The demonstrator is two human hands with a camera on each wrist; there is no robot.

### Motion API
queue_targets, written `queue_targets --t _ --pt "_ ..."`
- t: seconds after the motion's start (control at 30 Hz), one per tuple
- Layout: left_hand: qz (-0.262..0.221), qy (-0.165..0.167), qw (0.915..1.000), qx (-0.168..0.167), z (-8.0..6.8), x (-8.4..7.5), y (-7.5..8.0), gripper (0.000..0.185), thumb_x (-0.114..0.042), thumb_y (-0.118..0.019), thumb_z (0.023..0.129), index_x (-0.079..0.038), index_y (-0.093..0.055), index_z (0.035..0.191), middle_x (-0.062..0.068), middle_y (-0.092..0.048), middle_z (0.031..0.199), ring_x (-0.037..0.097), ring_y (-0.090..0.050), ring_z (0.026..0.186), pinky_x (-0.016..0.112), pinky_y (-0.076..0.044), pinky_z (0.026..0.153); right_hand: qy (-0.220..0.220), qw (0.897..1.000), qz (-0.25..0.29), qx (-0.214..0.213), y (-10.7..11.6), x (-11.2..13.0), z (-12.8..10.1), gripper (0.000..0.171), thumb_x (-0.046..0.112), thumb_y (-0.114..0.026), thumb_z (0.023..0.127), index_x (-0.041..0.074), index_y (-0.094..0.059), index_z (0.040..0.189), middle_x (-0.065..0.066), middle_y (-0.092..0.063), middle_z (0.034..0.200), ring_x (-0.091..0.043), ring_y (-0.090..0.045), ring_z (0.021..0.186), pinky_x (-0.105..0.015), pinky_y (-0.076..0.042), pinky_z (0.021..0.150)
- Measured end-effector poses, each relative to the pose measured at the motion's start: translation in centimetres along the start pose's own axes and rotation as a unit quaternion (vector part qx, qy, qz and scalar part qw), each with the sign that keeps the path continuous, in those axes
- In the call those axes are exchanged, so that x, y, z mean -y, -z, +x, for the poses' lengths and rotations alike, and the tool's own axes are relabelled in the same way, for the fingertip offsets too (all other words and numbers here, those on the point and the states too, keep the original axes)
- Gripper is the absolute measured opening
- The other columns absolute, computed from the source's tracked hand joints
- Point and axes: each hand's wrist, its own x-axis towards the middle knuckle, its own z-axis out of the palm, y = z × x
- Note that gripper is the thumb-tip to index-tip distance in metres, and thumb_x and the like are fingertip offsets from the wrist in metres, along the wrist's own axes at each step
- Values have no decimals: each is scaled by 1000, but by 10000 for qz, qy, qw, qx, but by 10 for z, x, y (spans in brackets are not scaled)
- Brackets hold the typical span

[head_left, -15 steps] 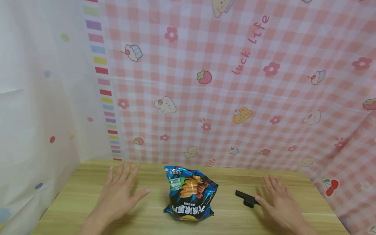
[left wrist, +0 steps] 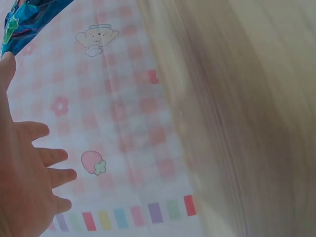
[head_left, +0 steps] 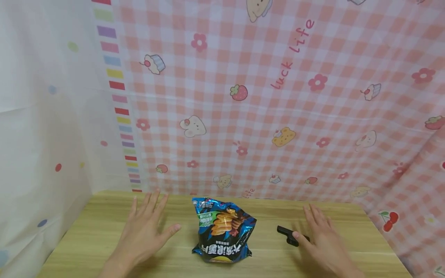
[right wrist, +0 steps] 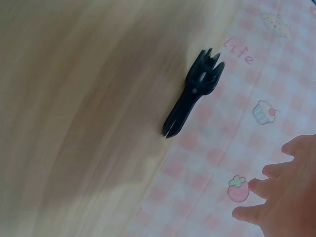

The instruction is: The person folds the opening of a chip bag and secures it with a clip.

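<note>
Chip bag [head_left: 223,230] between open hands, black clip [head_left: 287,234] beside right hand [head_left: 321,241]

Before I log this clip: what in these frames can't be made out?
- Black clip: head view, near end behind the right hand; contact unclear.
- Snack bag: left wrist view, cut off by the top edge.
- Bag print: head view, too small to read.
- Table: right wrist view, motion-blurred.

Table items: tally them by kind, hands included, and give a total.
Chip bag: 1
Black clip: 1
Hands: 2, left hand and right hand, both with fingers spread
Total: 4
</note>
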Motion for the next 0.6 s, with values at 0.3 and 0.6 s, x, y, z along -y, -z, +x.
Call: queue_targets --t 0.3,0.6 --pt "-217 -43 9994 -252 -1 -4 -3 92 -66 -58 97 -2 -38 160 26 -32 165 49 -30 151 64 -6 125 -31 9997 210 82 -2 21 3 85 44 -67 102 -2 -28 162 -31 -30 164 -53 -29 148 -76 -28 110" --pt "-560 -217 9960 -662 4 -10 -8 90 -58 -71 92 -3 -42 157 24 -38 162 46 -35 148 71 -22 119 154 9989 312 -301 -9 36 3 80 38 -70 101 -1 -33 161 -27 -37 162 -52 -46 138 -71 -39 105"
